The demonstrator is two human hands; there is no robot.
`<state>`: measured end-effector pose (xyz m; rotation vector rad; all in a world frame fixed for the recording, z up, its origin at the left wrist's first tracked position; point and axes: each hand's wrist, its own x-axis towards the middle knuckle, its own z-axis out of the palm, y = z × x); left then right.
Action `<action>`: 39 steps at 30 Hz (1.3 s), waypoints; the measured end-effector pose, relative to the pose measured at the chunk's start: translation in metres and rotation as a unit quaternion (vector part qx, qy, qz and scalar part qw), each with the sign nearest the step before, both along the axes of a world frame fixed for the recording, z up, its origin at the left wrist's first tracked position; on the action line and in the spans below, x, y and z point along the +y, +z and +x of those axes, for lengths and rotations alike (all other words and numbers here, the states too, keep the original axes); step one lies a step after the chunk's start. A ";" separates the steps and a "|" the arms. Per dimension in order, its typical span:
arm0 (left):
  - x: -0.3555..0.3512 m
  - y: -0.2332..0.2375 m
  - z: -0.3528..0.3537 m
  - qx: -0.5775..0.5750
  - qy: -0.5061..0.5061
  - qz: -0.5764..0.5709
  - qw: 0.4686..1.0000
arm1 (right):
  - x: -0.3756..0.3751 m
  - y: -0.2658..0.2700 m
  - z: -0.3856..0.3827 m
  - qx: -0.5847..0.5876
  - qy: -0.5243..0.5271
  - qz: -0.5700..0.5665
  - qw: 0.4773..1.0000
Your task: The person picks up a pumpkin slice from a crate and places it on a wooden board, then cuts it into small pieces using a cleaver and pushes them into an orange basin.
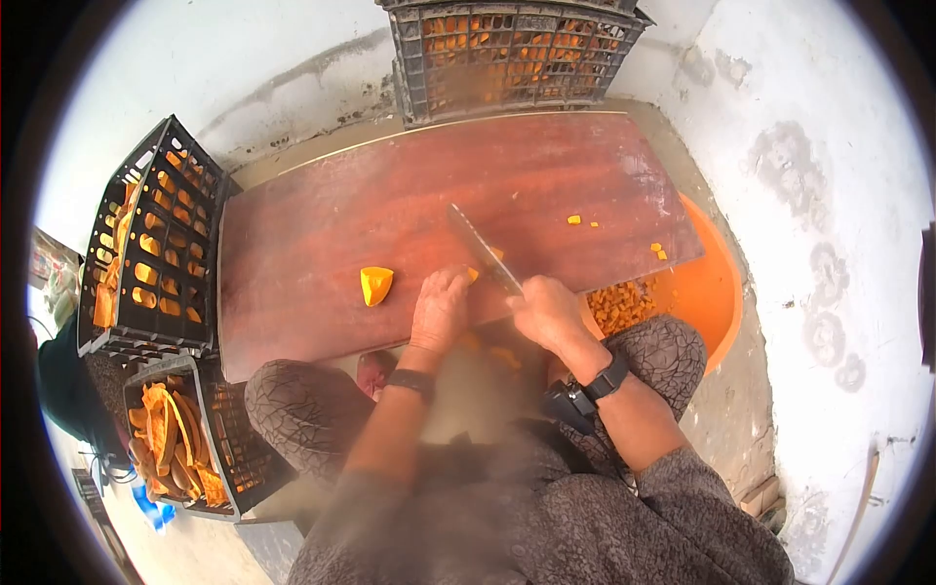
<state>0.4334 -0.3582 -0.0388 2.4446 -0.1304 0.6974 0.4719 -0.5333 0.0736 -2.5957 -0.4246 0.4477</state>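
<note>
My right hand (548, 310) is closed around the handle of a knife (482, 247), whose blade points up and left over the reddish-brown board (322, 224). Left of the blade, my left hand (442, 307) has its fingers curled on a small yellow-orange pumpkin piece (474, 275), mostly hidden by the fingers. Another bit of pumpkin shows just beyond the blade. A larger pumpkin wedge (375, 286) lies on the board to the left of my left hand. Small pumpkin cubes (658, 252) lie near the board's right end.
An orange tub (720, 292) holding diced pumpkin (621, 306) stands under the board's right end. Black crates of pumpkin pieces stand behind (414, 73) and at left (146, 292); a lower-left crate (219, 429) holds long slices. A white wall (829, 117) rises at right.
</note>
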 end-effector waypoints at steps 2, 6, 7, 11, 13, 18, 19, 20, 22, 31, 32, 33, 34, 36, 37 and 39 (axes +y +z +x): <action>0.001 -0.001 -0.002 -0.013 -0.004 -0.005 1.000 | 0.001 0.003 -0.001 -0.006 0.005 0.004 1.000; -0.001 0.006 -0.003 -0.017 -0.009 -0.020 1.000 | 0.003 0.019 -0.004 0.003 0.016 -0.007 1.000; -0.001 0.007 -0.002 -0.015 -0.009 -0.021 1.000 | 0.003 0.024 -0.005 0.002 0.015 -0.007 1.000; -0.002 0.009 -0.002 -0.004 -0.012 -0.025 1.000 | 0.001 0.028 -0.008 0.002 0.044 -0.022 0.999; -0.002 0.010 -0.003 -0.022 -0.019 -0.031 0.999 | 0.000 0.026 -0.008 -0.008 0.059 -0.029 0.998; -0.003 0.013 -0.003 0.000 -0.020 -0.034 0.999 | 0.001 0.028 -0.005 -0.017 0.084 -0.057 0.995; -0.002 0.014 -0.003 0.005 -0.023 -0.031 0.999 | 0.001 0.030 -0.004 -0.018 0.084 -0.057 0.995; -0.002 0.015 -0.003 0.005 -0.023 -0.032 0.999 | 0.002 0.032 -0.003 -0.009 0.086 -0.065 0.994; -0.002 0.016 -0.002 -0.007 -0.030 -0.042 0.999 | 0.004 0.035 0.000 0.001 0.088 -0.074 0.993; 0.001 0.009 -0.002 0.018 -0.012 -0.044 0.999 | 0.027 0.006 0.008 -0.003 0.126 -0.125 0.984; 0.002 0.009 -0.002 0.017 -0.010 -0.043 0.999 | 0.027 0.002 0.005 -0.014 0.111 -0.103 0.988; 0.002 0.009 -0.003 0.021 -0.014 -0.055 0.998 | 0.027 -0.001 0.003 -0.024 0.096 -0.082 0.992; 0.003 0.009 -0.004 0.025 -0.018 -0.068 0.997 | 0.027 -0.003 0.004 -0.025 0.099 -0.082 0.991; 0.004 0.008 -0.004 0.004 -0.021 -0.072 0.997 | 0.023 -0.007 0.009 -0.010 0.022 -0.064 0.998; 0.004 0.008 -0.003 -0.016 -0.026 -0.075 0.997 | 0.020 -0.008 0.012 -0.011 0.022 -0.064 0.998; 0.003 0.008 -0.004 -0.023 -0.022 -0.082 0.996 | 0.014 -0.007 0.018 0.121 -0.054 0.028 0.991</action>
